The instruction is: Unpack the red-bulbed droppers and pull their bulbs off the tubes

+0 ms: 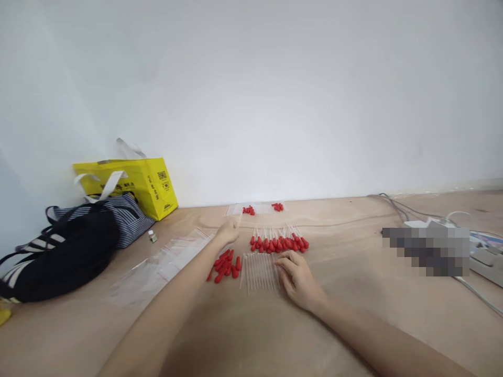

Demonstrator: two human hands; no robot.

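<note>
My left hand (228,233) is closed, reaching over the table left of the assembled droppers. A thin, pale, clear tube seems to stick up from its fingertips, though it is blurred. My right hand (296,280) rests with curled fingers at the right end of a row of clear dropper tubes (257,272); what its fingertips pinch, if anything, is hidden. Behind that row lie several droppers with red rubber bulbs (279,243), bulbs toward me and tubes pointing away. A loose pile of red rubber bulbs (226,266) sits left of the bare tubes.
Flat clear zip bags (173,262) lie left of my left forearm. Near the wall is another clear bag (261,210) with red bulbs. A yellow bag (157,188), a black bag (78,251) and a small bottle (152,236) stand left; cables (396,204) and a pixelated object are right.
</note>
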